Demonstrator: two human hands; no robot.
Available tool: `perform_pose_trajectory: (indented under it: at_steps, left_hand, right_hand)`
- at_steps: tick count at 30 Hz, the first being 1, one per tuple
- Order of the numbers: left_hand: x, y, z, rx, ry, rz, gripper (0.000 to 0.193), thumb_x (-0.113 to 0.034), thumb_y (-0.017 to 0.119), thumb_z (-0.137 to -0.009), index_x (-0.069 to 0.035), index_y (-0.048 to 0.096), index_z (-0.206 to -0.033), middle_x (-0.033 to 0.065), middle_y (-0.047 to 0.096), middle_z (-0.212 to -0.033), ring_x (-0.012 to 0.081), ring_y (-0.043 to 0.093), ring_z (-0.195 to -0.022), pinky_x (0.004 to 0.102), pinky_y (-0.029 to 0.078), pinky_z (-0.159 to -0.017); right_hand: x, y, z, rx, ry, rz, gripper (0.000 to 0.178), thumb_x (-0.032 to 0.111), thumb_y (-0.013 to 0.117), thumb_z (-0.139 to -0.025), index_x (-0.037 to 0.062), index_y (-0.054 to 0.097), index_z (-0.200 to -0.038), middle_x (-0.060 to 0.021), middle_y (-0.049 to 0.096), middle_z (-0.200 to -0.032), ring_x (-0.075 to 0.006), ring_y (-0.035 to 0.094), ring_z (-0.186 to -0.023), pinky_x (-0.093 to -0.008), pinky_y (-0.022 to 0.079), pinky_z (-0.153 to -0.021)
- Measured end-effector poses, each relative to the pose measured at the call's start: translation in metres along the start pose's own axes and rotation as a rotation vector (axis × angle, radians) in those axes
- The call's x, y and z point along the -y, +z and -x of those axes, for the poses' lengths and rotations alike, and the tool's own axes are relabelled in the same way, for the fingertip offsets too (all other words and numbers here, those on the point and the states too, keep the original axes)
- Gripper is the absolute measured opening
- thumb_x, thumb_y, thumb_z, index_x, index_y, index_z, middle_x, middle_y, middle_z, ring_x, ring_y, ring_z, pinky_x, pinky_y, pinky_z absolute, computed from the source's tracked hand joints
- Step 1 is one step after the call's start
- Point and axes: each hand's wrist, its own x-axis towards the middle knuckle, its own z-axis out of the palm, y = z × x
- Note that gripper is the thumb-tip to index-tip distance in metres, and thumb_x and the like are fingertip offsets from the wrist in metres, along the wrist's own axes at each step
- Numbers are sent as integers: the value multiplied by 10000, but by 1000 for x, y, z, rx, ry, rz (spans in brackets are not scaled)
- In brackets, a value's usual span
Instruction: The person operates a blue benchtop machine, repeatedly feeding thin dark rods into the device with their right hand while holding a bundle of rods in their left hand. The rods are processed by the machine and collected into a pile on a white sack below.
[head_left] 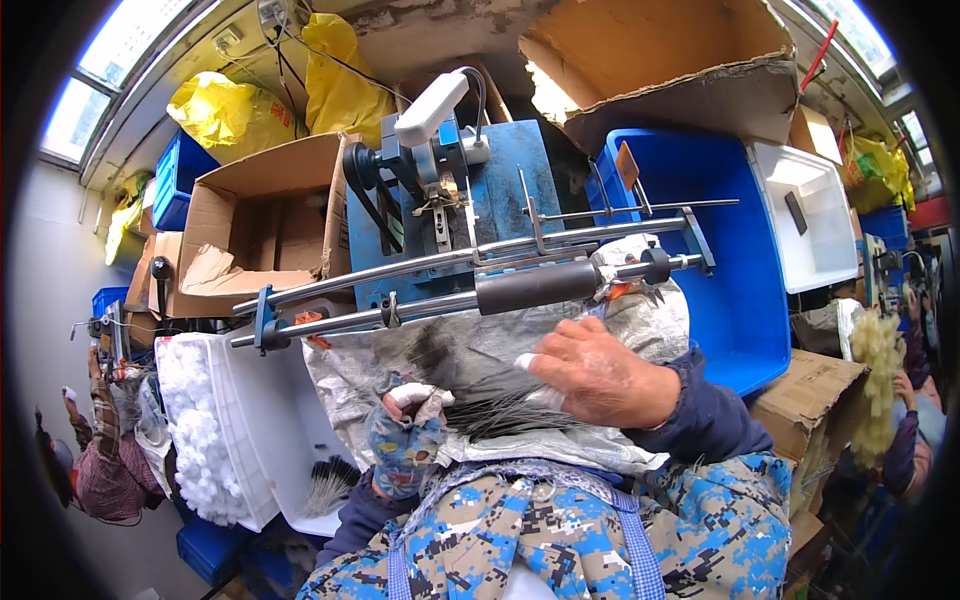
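A bundle of thin grey wire rods lies across my lap on a whitish, dirt-smeared cloth. My left hand, in a patterned fingerless glove with white wrapping on a finger, is closed at the left end of the bundle. What its fingers hold is hidden. Above the right part of the rods is my right hand, its fingers curled together and one tip wrapped in white. Whatever may be in them is too small to make out. Beyond both hands stands a blue bench machine with metal rails and a dark roller.
A white bin at left holds wire brushes with dark bristles, beside white fluffy pieces. At right stand a large blue bin and a white tub. Cardboard boxes stand behind. Other people work at both far sides.
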Motion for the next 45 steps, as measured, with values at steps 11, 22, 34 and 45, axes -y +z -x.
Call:
perform_pose_trajectory:
  at_steps: [11,22,34,45]
  left_hand:
    - [10,-16,-1,201,99,-454,264,-63,712,-711,-57,588,-943,95,601,-864,215,605,-695,297,488,-618]
    - [111,-71,-13,241,280,-1487,726,-338,737,-587,-29,468,-1186,193,470,-1193,371,357,-1179,583,151,-1024]
    - [72,-61,-23,179,474,-1249,519,-173,715,-608,-20,558,-1078,187,558,-1001,391,503,-995,507,317,-963]
    - [14,-34,-24,191,408,-972,427,-103,732,-594,-122,627,-1007,110,614,-935,295,575,-908,387,444,-776]
  right_hand:
    - [29,-19,-59,-290,-28,-1258,188,115,470,-919,-28,563,-999,-20,542,-652,-62,493,-561,-202,416,-533]
    - [-95,-18,-129,-271,362,512,121,44,530,-769,10,579,-874,-191,519,-974,-314,585,-795,-382,494,-688]
    - [-116,6,-146,-310,348,568,160,82,496,-778,67,614,-884,-150,568,-930,-296,568,-835,-387,461,-724]
    - [-117,7,-145,-315,285,582,144,68,493,-763,77,610,-846,-84,599,-829,-283,561,-798,-375,459,-679]
